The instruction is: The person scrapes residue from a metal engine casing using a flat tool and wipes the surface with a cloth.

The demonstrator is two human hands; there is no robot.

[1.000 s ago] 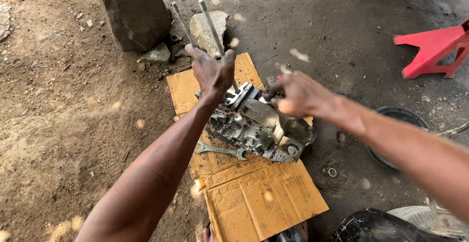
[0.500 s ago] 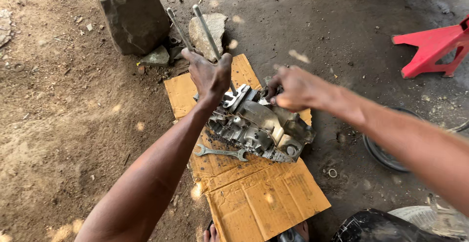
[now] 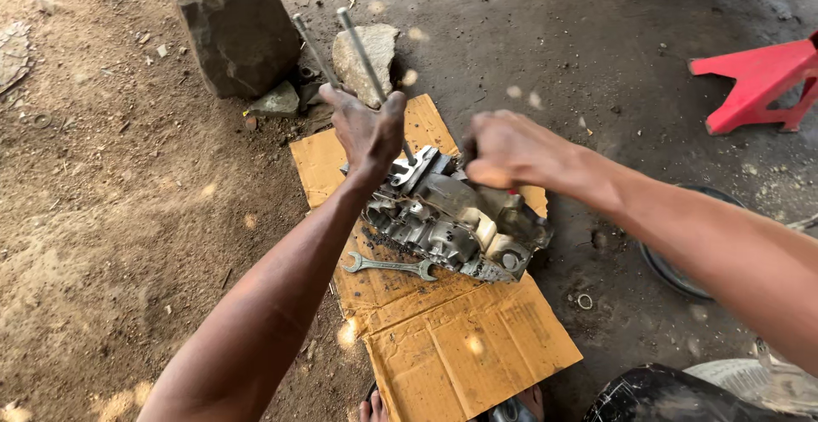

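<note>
The grey, oil-stained cast-metal engine case (image 3: pixel 452 222) lies on a flattened sheet of brown cardboard (image 3: pixel 443 337) spread on the dirt floor (image 3: pixel 128 218), with two long steel studs (image 3: pixel 362 56) rising from its far end. The left hand (image 3: pixel 366 132) rests on that end, fingers (image 3: pixel 388 120) closed around the base of a stud and steadying the block. The right hand (image 3: pixel 503 149) hovers just above the case's upper edge, curled into a fist and blurred; whether it grips something small I cannot tell.

Compared with the frames a moment earlier, the left hand has kept its place on the studs while the right hand has shifted slightly along the case, which itself has not moved on the cardboard. That suggests repeated work at one spot.

A silver open-ended spanner (image 3: pixel 390 265) lies on the cardboard just beside the case. Beyond stand a large dark stone block (image 3: pixel 234 30) and a paler rock (image 3: pixel 366 56); a red plastic stool (image 3: pixel 763 81) lies well apart to the right.
</note>
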